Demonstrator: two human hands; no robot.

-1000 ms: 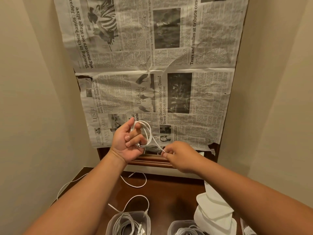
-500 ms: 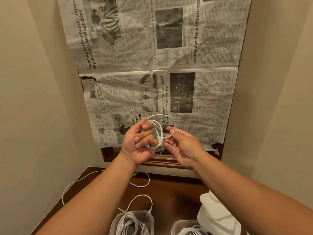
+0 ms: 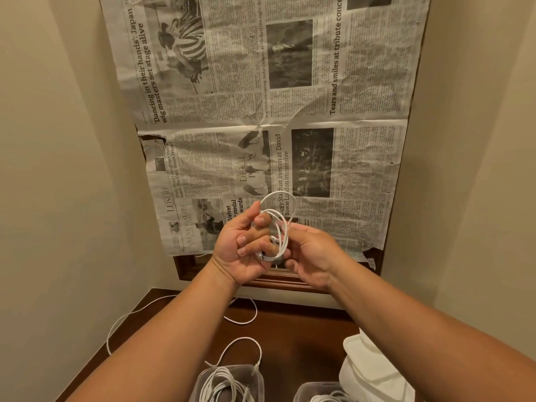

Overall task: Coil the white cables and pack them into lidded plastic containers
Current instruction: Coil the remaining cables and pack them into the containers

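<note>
coil of white cable sits up in the air between both hands, in front of newspaper on the wall, well above table. left hand has fingers curled round the loops' left side; right hand pinches the right/lower edge w/ curled fingertips, a bit blurred. one bigger loop pokes up above the rest, and a connector shows by the left fingers. step in hand, i'd say: tidying the last turn before packing. to do it well: tuck the tall loop down to match the others, wrap the free end so it can't spring open, grip firm w/ left while right does the tucking, no sharp kinks near the plug. then lay it flat in a tub. left tub and right tub at the bottom edge each hold cable, no lids on; white stack beside right tub is prob the lids. loose cable lies on the table, not yet coiled.
</note>
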